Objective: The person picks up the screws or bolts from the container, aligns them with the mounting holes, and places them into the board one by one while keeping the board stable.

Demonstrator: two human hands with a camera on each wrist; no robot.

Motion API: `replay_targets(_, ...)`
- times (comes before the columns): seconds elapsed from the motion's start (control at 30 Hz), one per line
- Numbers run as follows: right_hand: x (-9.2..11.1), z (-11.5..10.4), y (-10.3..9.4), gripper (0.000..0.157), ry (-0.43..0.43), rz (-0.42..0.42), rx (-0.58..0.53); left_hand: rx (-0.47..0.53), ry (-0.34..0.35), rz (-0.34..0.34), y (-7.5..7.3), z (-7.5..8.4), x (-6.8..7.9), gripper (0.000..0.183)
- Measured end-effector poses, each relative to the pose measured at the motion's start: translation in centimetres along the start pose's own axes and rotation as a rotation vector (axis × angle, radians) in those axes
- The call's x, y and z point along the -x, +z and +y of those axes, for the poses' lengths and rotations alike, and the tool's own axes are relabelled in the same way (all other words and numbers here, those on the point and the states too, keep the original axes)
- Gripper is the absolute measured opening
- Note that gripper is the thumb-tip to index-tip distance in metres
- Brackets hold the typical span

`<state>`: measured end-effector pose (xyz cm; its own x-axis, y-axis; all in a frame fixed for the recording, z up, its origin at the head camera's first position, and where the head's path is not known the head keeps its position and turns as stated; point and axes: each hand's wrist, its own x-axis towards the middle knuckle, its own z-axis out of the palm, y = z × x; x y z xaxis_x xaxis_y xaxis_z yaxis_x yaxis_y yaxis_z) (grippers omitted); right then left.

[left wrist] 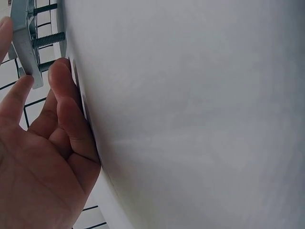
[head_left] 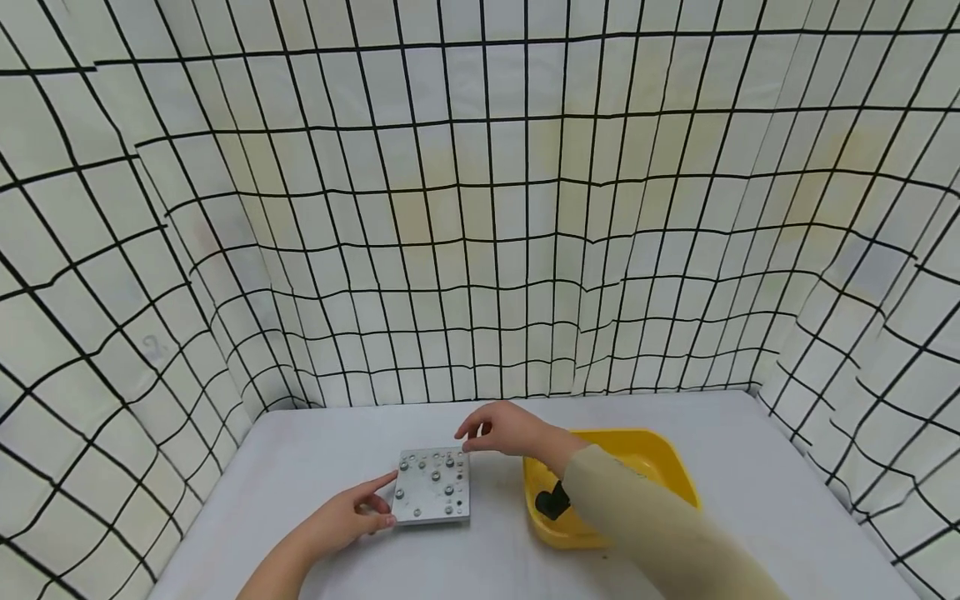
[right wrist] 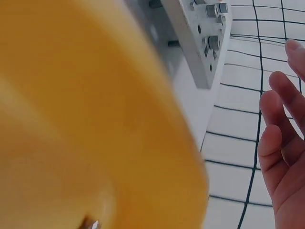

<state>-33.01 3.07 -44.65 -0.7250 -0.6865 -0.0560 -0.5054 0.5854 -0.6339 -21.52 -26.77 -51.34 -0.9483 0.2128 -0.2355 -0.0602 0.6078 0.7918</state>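
A square silver metal plate (head_left: 431, 497) lies on the table, with several hex bolts and some holes across its top. Threaded shanks (left wrist: 49, 39) stick out below it in the left wrist view. My left hand (head_left: 347, 518) holds the plate's left side, thumb at the near corner and a fingertip farther up the edge. Over the far right corner hovers my right hand (head_left: 504, 427), fingers loosely bent and thumb tip close to that corner. Nothing shows between its fingers in the right wrist view, where the thumb is out of sight.
To the right of the plate stands a yellow tray (head_left: 686, 477), partly covered by my right sleeve. Inside it lies a dark object (head_left: 552, 502); a small shiny piece (right wrist: 94, 224) shows in the right wrist view. White walls with black grid lines enclose the white table (head_left: 315, 442).
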Motion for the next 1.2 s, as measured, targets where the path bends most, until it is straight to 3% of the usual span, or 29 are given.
replay_targets(0.27, 4.3, 3.0, -3.1, 0.014, -0.004, 0.007, 0.024, 0.001, -0.029, 0.019, -0.3, -1.0, 0.7, 0.082)
replay_targets(0.6, 9.1, 7.6, -5.5, 0.02, 0.058, 0.045, -0.009, -0.002, -0.049, 0.031, -0.3, -1.0, 1.0, 0.086)
replay_targets(0.83, 9.4, 8.2, -5.3, 0.018, 0.08, 0.002, 0.04, -0.012, -0.052, 0.039, -0.1, -1.0, 0.6, 0.089)
replay_targets(1.2, 8.8, 8.6, -3.8, 0.013, 0.065, -0.116, 0.405, 0.017, 0.009, 0.001, 0.1, -0.2, 0.0, 0.082)
